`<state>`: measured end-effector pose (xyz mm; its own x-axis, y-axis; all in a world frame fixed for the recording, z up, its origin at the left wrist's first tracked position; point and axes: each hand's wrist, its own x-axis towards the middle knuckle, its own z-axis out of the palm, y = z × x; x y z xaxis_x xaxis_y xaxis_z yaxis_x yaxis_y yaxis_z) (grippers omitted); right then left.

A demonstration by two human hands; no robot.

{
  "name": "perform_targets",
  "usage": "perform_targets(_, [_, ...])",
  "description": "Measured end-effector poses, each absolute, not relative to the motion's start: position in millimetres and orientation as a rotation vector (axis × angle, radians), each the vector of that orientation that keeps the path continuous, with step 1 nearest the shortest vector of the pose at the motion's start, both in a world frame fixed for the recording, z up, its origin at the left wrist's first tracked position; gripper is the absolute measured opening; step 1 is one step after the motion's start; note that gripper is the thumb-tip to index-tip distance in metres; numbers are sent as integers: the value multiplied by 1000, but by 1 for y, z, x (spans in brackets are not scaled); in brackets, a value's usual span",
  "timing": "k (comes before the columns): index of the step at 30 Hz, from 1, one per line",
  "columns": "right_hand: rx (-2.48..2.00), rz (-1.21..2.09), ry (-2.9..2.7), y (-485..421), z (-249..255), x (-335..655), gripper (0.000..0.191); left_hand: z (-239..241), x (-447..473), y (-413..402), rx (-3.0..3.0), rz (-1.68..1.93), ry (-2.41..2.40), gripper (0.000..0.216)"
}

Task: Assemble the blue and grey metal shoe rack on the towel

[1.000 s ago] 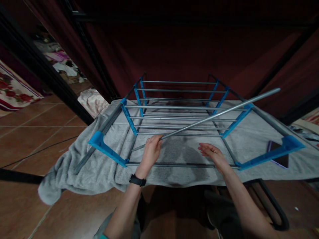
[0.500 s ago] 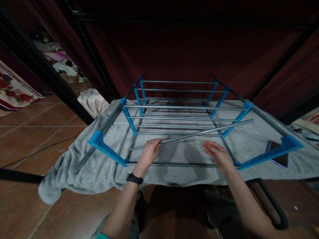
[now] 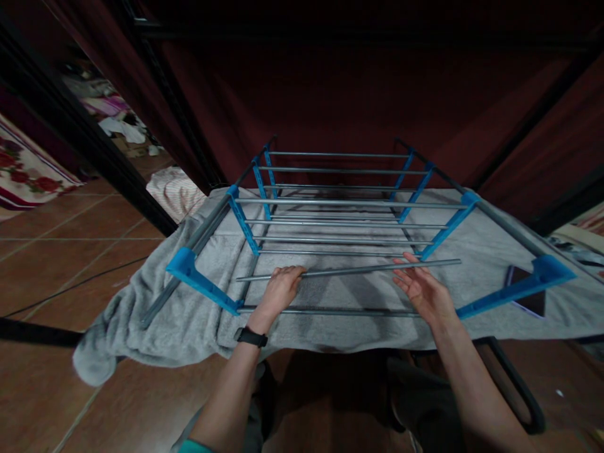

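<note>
My left hand [image 3: 282, 289] is closed around a loose grey metal rod [image 3: 349, 271] near its left end. The rod lies almost level across the front of a rack [image 3: 349, 203] made of metal bars and blue plastic brackets. At the rod's right part, my right hand [image 3: 422, 289] has its fingers spread, palm toward the rod, with the rod passing by the fingers; a firm hold does not show. Below the rod, one bar [image 3: 349, 311] joins the two nearest blue brackets, the left bracket [image 3: 202, 281] and the right bracket [image 3: 516, 286].
A grey blanket [image 3: 165, 340] lies under the rack. A dark phone-like slab [image 3: 528, 305] rests by the right bracket. Dark red curtains [image 3: 340, 94] hang behind, between black metal posts [image 3: 99, 132]. Tiled floor [image 3: 42, 377] shows at the left, with a cable [image 3: 70, 286] across it.
The rod's right end has come down and nearer, so the rod is more level. My right hand has moved up to the rod with fingers spreading. My left hand keeps its hold.
</note>
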<state>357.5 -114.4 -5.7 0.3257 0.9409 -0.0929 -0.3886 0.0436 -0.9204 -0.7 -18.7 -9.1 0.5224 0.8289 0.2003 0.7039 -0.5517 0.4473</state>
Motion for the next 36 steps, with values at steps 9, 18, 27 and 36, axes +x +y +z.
perform_targets(9, [-1117,981,-609,-110,-21,368,19,-6,-7,-17,2533,487,1460,26])
perform_targets(18, [-987,970,-496,-105,-30,372,23,-6,-11,-17,2438,280,1787,21])
perform_targets(27, [-963,916,-391,-106,-31,377,26,-7,-20,-17,2319,253,2125,25])
perform_targets(36, [-1015,868,-263,-105,-27,383,7,-11,-31,-16,2115,236,2405,30])
